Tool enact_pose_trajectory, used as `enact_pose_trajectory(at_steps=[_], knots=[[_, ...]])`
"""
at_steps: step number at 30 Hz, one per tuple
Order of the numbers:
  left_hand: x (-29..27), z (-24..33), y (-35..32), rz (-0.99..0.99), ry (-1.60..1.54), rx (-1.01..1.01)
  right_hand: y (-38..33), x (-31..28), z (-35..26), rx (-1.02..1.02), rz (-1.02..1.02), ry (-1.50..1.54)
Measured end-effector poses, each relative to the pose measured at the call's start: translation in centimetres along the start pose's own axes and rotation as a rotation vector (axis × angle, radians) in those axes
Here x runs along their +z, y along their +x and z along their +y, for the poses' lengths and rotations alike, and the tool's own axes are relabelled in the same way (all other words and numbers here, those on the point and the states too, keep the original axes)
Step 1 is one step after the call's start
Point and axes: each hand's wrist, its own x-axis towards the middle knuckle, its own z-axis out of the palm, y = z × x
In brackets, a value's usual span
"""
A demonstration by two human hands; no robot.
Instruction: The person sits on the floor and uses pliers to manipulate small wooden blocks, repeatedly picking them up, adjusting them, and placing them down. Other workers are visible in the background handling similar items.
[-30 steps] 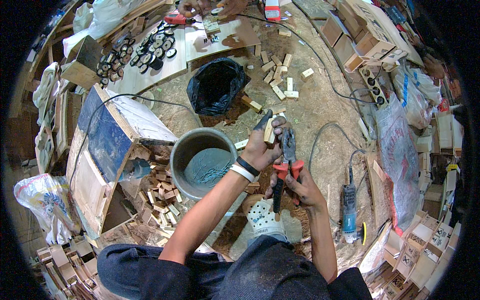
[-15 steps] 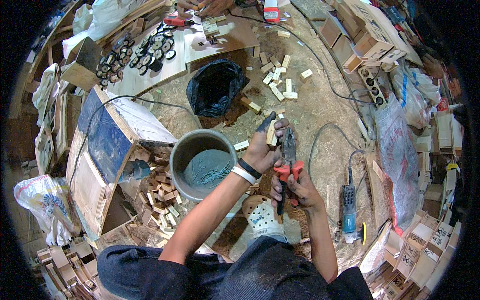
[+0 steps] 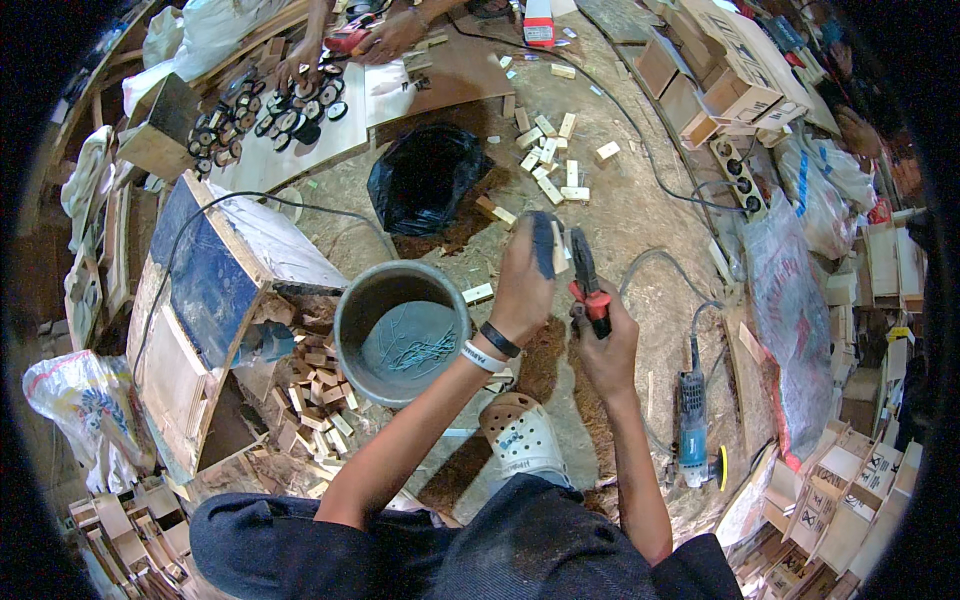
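My left hand (image 3: 524,285), with a dark wrap on its thumb and two bands at the wrist, is closed around a small wooden block (image 3: 560,250). Its other fingers are mostly hidden behind the palm. Just to the right, my right hand (image 3: 610,345) grips a pair of pliers (image 3: 585,265) by its red handles. The pliers' dark jaws point up beside the block, seemingly a little apart from it. Left of my forearm stands a grey bucket (image 3: 348,345) with thin bluish wire pieces (image 3: 425,348) at its bottom.
Small wooden blocks (image 3: 573,193) lie scattered ahead, near a black plastic bag (image 3: 425,180). More blocks (image 3: 322,392) are heaped beside the bucket. An angle grinder (image 3: 692,425) with its cord lies at right. Another person's hands (image 3: 395,38) work over black discs (image 3: 290,115) at the far left.
The pliers have turned upright and moved slightly away from the block, and my left hand has rotated its back toward me. The other person's hand has reached to the discs.
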Motion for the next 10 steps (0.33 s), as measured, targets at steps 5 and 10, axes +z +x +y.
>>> enact_pose_trajectory(at_steps=[5,10], knots=[[-1.1,-0.8,-0.1,-0.192,0.256,0.11,-0.4,-0.3,0.8,-0.008,-0.01,0.012],[-1.3,-0.3,0.5,-0.178,0.227,0.003,-1.3,-0.1,0.8,0.065,-0.007,0.079]])
